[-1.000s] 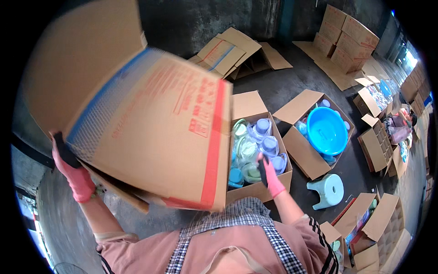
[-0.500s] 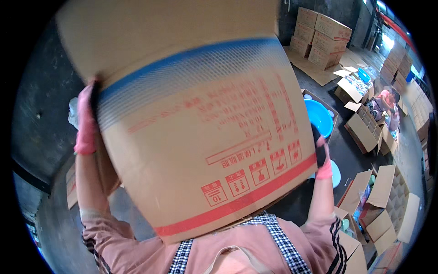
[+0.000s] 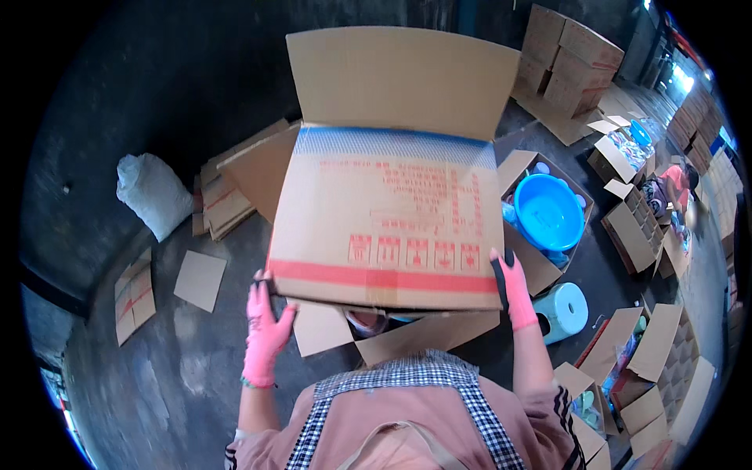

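Observation:
A large cardboard box (image 3: pixel 392 207) with red print, a red stripe and a blue band is in front of me. Its far flap (image 3: pixel 399 78) stands up. My left hand (image 3: pixel 266 337), in a pink glove with dark fingertips, grips the near left corner, thumb spread from the fingers. On the right side, my right hand (image 3: pixel 515 290) in a matching glove holds the edge. Beneath the near edge, an open carton (image 3: pixel 439 333) shows, with part of its contents hidden by the box.
To the right are a blue basin (image 3: pixel 548 211) on an open carton, a pale turquoise stool (image 3: pixel 562 312) and open divided boxes (image 3: pixel 677 352). A white sack (image 3: pixel 153 196) and flat cardboard (image 3: pixel 200 280) lie left. Stacked cartons (image 3: pixel 576 66) stand behind; a person (image 3: pixel 675 184) sits far right.
The box has come down and away from me, from near my head to above the open carton. Both hands have lowered with it, the left one now at its near corner.

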`<act>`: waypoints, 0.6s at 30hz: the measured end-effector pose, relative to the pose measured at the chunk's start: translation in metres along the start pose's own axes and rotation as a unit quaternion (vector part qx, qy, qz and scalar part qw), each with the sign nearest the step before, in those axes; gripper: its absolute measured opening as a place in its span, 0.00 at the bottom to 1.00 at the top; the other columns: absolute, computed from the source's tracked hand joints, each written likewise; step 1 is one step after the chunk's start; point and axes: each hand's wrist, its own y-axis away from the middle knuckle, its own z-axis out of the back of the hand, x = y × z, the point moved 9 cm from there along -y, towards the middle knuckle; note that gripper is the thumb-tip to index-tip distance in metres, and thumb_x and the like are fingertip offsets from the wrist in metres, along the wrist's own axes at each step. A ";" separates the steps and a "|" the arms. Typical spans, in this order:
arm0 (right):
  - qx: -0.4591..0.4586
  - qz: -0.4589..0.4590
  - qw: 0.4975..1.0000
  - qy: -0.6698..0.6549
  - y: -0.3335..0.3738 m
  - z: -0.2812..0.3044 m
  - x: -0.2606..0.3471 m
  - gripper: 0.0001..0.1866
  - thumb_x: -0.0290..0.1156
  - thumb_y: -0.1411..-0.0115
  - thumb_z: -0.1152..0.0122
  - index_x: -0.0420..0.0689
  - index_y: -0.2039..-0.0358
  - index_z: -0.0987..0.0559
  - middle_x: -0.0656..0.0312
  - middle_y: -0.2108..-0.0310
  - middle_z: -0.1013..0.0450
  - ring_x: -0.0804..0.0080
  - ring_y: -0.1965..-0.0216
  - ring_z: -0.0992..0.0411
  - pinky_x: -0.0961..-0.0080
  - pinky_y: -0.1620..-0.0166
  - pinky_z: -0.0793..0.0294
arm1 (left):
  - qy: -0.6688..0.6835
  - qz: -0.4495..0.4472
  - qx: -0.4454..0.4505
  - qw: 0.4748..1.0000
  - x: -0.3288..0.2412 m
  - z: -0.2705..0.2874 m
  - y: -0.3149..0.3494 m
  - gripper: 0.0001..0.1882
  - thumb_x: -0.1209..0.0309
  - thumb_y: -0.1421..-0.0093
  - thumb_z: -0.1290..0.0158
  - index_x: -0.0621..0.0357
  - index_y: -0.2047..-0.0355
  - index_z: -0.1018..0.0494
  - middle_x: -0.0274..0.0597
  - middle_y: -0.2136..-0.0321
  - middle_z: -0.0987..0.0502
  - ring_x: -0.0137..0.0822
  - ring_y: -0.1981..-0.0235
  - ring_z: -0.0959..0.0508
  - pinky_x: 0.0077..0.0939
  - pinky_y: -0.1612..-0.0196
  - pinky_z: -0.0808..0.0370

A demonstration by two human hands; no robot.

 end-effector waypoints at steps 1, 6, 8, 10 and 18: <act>0.007 0.005 1.000 0.001 -0.018 -0.004 0.009 0.22 0.41 0.45 0.47 0.36 0.57 0.31 0.57 0.61 0.30 0.72 0.60 0.34 0.77 0.56 0.36 | -0.009 0.015 -0.031 0.999 -0.010 -0.009 -0.007 0.39 0.66 0.56 0.44 0.64 0.45 0.49 0.62 0.47 0.45 0.58 0.46 0.44 0.41 0.44 0.47; 0.027 0.046 0.991 0.125 -0.102 -0.027 0.031 0.26 0.43 0.48 0.46 0.34 0.57 0.32 0.48 0.63 0.31 0.55 0.59 0.33 0.70 0.56 0.36 | -0.240 -0.072 -0.013 0.968 -0.065 -0.034 -0.056 0.32 0.52 0.56 0.46 0.54 0.53 0.36 0.57 0.49 0.43 0.55 0.49 0.42 0.54 0.48 0.48; -0.018 0.091 0.965 0.245 -0.107 -0.031 0.045 0.28 0.44 0.49 0.45 0.33 0.56 0.34 0.44 0.60 0.33 0.51 0.57 0.35 0.68 0.55 0.36 | -0.088 -0.180 0.092 0.975 -0.110 -0.065 -0.052 0.36 0.53 0.58 0.44 0.56 0.50 0.39 0.53 0.53 0.40 0.58 0.48 0.43 0.55 0.47 0.50; -0.123 0.172 0.909 0.360 -0.090 -0.035 0.075 0.32 0.45 0.50 0.44 0.31 0.54 0.36 0.41 0.56 0.37 0.47 0.55 0.38 0.66 0.54 0.37 | -0.157 -0.176 0.057 0.970 -0.106 -0.086 -0.045 0.38 0.53 0.59 0.44 0.55 0.49 0.41 0.51 0.51 0.40 0.55 0.46 0.45 0.56 0.47 0.50; 0.082 0.422 0.846 0.315 0.056 -0.159 0.147 0.27 0.39 0.50 0.46 0.38 0.52 0.36 0.43 0.50 0.42 0.46 0.49 0.44 0.55 0.48 0.45 | -0.154 -0.178 0.115 0.965 -0.085 -0.093 -0.043 0.38 0.55 0.59 0.44 0.53 0.47 0.42 0.49 0.46 0.44 0.54 0.44 0.47 0.56 0.46 0.52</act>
